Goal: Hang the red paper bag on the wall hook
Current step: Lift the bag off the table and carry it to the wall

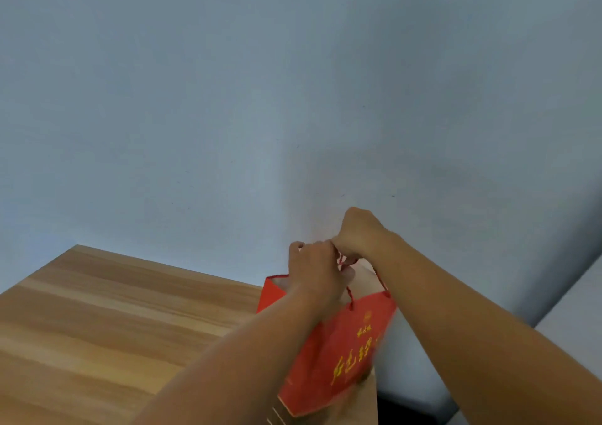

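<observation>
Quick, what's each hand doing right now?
Left hand: closed on the red cord handles of the red paper bag.
Right hand: closed on the same handles.

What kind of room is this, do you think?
Probably an ordinary indoor room, a home or office: a plain pale wall, a wooden table against it, and what may be a grey seat at right.

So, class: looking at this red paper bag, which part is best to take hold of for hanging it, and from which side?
Grip the red cord handles, coming from above. The red paper bag hangs open-mouthed with its cords looping up over the top edge, where the left hand and right hand pinch them together. The paper sides would probably crumple.
</observation>
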Motion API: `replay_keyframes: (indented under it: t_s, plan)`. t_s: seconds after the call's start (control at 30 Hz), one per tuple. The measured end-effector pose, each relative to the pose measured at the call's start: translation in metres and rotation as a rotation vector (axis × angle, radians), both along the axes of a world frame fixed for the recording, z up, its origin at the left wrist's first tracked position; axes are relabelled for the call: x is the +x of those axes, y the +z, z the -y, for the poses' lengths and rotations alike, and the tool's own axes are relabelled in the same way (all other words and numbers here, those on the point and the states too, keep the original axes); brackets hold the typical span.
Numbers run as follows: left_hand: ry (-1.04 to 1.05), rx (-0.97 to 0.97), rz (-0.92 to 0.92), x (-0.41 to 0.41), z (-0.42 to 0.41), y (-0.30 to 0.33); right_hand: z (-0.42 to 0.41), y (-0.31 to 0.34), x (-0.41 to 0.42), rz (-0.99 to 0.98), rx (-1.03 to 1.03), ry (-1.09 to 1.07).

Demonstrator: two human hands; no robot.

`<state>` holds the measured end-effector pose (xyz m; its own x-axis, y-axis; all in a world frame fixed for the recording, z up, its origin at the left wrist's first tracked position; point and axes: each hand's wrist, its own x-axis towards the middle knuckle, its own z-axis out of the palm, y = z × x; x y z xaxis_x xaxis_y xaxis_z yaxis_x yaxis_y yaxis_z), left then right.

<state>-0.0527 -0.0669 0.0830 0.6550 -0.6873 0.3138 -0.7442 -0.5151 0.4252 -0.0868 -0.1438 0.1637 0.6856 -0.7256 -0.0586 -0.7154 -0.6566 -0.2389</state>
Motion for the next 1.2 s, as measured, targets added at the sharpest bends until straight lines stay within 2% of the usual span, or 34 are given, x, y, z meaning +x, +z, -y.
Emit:
replay_keyframes:
  t_s: [0.1, 0.23, 0.33, 0.5, 0.73, 1.03, 1.2]
  plan:
    - [-0.014, 0.142, 0.118, 0.010, -0.018, 0.022, -0.006, 0.003, -0.008, -0.038, 0.078, 0.076]
    - [0.037, 0.160, 0.183, 0.032, -0.053, 0.042, -0.024, 0.005, -0.008, -0.090, 0.221, 0.257]
    - [0.080, 0.127, 0.106, 0.053, -0.092, 0.051, -0.045, -0.005, 0.003, -0.193, 0.103, 0.387]
    - [0.237, 0.091, 0.137, 0.068, -0.164, 0.054, -0.105, -0.018, 0.036, 0.017, -0.128, 0.542]
    - [0.400, 0.126, 0.100, 0.077, -0.265, 0.054, -0.202, -0.026, 0.064, 0.078, -0.319, 0.715]
    - [0.644, 0.072, 0.145, 0.085, -0.425, 0.059, -0.348, -0.022, 0.112, 0.276, -0.311, 0.953]
    - [0.817, 0.138, 0.242, 0.092, -0.522, 0.064, -0.449, -0.015, 0.139, 0.453, -0.231, 1.055]
